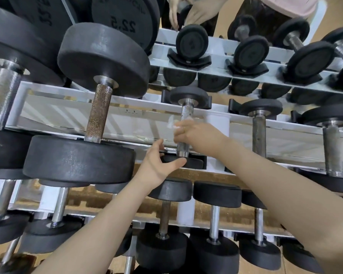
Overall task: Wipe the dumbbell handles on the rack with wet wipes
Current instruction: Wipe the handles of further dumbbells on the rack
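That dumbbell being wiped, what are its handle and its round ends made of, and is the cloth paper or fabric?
The handle looks like bare metal: silvery, shiny, with fine crosshatched grip texture. The round end under the left hand looks like matte black rubber or a rubber coating; what lies beneath cannot be told. The wipe, held by the right hand, is thin, white and crumpled; paper or fabric is unclear.

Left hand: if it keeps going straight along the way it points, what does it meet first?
Nothing to travel: the left hand already grips the near head of the small dumbbell. Pushed further, it would likely meet the handle the right hand wipes, though depth is unclear.
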A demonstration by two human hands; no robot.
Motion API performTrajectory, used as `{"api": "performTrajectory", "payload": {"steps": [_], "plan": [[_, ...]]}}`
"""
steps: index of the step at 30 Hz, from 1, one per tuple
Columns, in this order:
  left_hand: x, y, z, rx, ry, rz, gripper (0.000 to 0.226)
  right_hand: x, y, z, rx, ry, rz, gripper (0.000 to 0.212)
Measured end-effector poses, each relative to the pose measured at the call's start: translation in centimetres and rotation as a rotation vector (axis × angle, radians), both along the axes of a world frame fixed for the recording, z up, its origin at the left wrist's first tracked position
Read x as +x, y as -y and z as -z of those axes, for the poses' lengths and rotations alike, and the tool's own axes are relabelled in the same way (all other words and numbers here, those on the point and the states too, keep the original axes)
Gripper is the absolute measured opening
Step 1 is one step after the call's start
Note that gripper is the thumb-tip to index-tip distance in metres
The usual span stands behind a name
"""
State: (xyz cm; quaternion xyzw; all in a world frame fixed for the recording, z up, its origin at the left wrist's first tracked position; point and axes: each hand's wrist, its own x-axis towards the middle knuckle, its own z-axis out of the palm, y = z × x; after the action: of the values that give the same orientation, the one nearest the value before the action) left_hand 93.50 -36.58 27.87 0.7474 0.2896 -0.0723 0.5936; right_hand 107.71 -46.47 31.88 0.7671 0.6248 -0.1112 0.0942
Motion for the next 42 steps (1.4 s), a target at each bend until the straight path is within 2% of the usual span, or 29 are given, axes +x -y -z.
{"api": "performTrajectory", "payload": {"steps": [2, 5, 7, 10, 12, 16, 19, 21, 23, 25, 27, 28, 30, 32, 34, 37, 40, 42], "plan": [[-0.1, 0.0, -0.2, 0.0, -0.007, 0.0, 0.09, -0.8, 0.5, -0.7, -0.137, -0.048, -0.024, 0.047], [-0.2, 0.1, -0.6, 0.049, -0.01, 0.001, 0.092, -1.4, 1.0, -1.4, -0.159, -0.212, -0.01, 0.051], [-0.2, 0.2, -1.3, 0.124, 0.005, 0.017, 0.088, -1.2, 1.5, -1.7, -0.004, -0.453, 0.223, 0.047], [-0.7, -0.1, -3.0, 0.238, 0.097, 0.044, 0.067, -1.5, 2.0, -2.5, 0.402, -0.798, 0.752, 0.041], [-1.4, -0.5, -4.8, 0.297, 0.196, 0.07, 0.051, -1.8, 2.0, -3.1, 0.638, -1.077, 1.028, 0.04], [-3.4, -1.8, -9.2, 0.366, 0.396, 0.142, 0.036, -2.6, -0.1, -4.5, 0.755, -1.479, 1.23, 0.031], [-5.3, -3.6, -12.0, 0.499, 0.441, 0.209, 0.03, -4.2, -2.6, -5.6, 0.798, -1.835, 1.252, 0.027], [-6.1, -5.4, -12.8, 0.651, 0.424, 0.246, 0.031, -5.6, -4.2, -5.6, 0.745, -1.916, 1.256, 0.021], [-6.7, -7.1, -12.9, 0.81, 0.364, 0.249, 0.03, -6.8, -5.5, -5.4, 0.69, -1.911, 1.299, 0.017], [-7.5, -9.0, -12.8, 0.922, 0.248, 0.224, 0.03, -7.5, -6.9, -5.1, 0.625, -1.891, 1.271, 0.03], [-8.4, -10.6, -12.9, 0.958, 0.153, 0.206, 0.046, -8.1, -8.6, -5.1, 0.592, -1.796, 1.189, 0.041], [-8.8, -11.4, -13.0, 0.965, 0.115, 0.189, 0.054, -8.3, -9.7, -5.0, 0.614, -1.648, 1.178, 0.036], [-9.3, -12.5, -13.0, 0.949, 0.003, 0.162, 0.063, -8.4, -11.6, -5.1, 0.72, -1.199, 1.138, 0.018], [-9.7, -13.2, -12.6, 0.945, -0.087, 0.146, 0.072, -8.0, -13.2, -5.4, 0.811, -0.78, 0.96, 0.021], [-10.0, -13.8, -12.0, 0.932, -0.12, 0.117, 0.08, -7.2, -15.0, -5.5, 0.836, -0.5, 0.729, 0.028], [-10.0, -13.8, -11.5, 0.893, -0.089, 0.079, 0.083, -5.9, -17.0, -4.7, 0.741, -0.351, 0.479, 0.035], [-10.1, -13.5, -11.3, 0.864, -0.058, 0.043, 0.072, -5.4, -17.8, -3.7, 0.508, -0.223, 0.326, 0.035], [-10.3, -13.2, -11.0, 0.829, -0.014, -0.003, 0.066, -5.5, -17.6, -3.5, 0.453, -0.207, 0.28, 0.033]]}}
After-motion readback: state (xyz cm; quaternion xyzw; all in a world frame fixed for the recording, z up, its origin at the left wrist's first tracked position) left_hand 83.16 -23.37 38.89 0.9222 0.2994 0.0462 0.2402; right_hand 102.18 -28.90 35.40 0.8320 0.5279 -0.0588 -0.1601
